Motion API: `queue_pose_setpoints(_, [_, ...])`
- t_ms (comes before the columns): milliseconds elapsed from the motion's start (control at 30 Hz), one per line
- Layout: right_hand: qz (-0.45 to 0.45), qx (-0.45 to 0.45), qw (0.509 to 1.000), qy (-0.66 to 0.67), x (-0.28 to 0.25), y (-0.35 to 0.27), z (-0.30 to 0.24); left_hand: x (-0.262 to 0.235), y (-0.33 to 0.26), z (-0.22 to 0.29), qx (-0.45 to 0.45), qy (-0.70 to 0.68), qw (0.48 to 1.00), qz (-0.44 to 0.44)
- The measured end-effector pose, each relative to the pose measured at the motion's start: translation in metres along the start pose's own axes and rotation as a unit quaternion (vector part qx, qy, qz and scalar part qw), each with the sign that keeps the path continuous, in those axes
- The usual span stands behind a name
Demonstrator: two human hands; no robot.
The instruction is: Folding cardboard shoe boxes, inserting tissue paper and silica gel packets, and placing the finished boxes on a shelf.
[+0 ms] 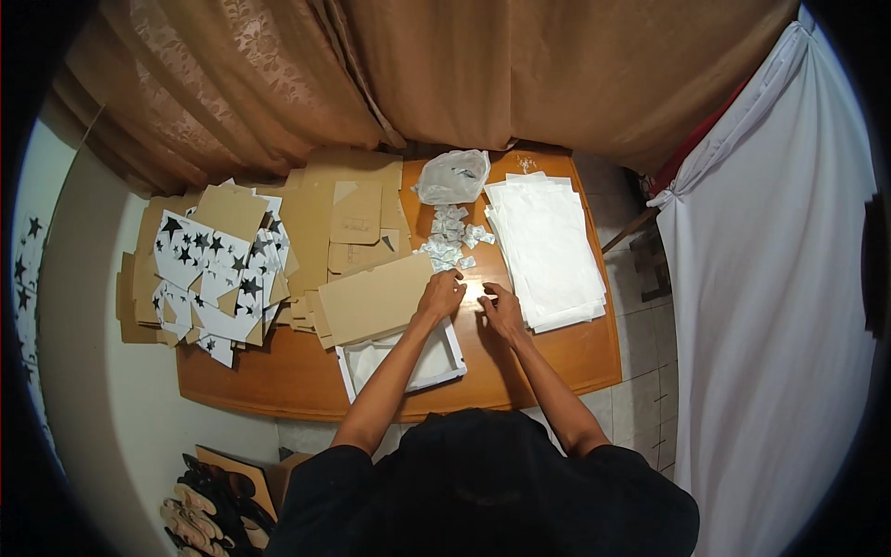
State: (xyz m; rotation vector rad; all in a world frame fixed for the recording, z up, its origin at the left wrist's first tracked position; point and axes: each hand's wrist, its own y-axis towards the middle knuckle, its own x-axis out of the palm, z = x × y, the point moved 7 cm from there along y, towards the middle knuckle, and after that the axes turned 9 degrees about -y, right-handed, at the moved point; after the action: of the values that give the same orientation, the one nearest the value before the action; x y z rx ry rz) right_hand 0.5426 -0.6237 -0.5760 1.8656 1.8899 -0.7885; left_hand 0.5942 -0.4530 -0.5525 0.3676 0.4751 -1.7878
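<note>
My left hand [442, 294] is over the table's middle, fingers bent and closed, beside the near end of a pile of small whitish packets [444, 252]. My right hand [502, 308] faces it, fingers curled inward, close to a stack of white paper sheets [548, 251]. A small bright patch lies between the fingertips; whether it is a packet or glare I cannot tell. Under my left forearm sits an open shallow white box [448, 357]. A flat brown cardboard piece [385, 295] lies left of my left hand, partly over the box.
Stacked brown cardboard [306, 218] covers the table's left half, topped by white pieces with black stars [209, 255]. A clear plastic bag [452, 176] stands at the back. Brown curtains [445, 74] hang behind the wooden table [278, 381]; shoes [200, 515] are at the lower left.
</note>
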Motion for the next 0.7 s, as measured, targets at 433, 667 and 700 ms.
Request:
queue_pose_setpoints(433, [-0.008, -0.031, 0.998, -0.057, 0.022, 0.082, 0.016, 0.041, 0.083, -0.048, -0.041, 0.194, 0.979, -0.047])
queue_pose_setpoints(667, [-0.040, -0.027, 0.994, -0.096, 0.029, 0.105, 0.013, 0.060, 0.101, -0.058, -0.053, 0.211, 0.973, -0.083])
queue_pose_setpoints(700, [-0.043, -0.024, 0.994, -0.095, 0.032, 0.106, 0.015, 0.063, 0.101, -0.059, -0.055, 0.211, 0.972, -0.086])
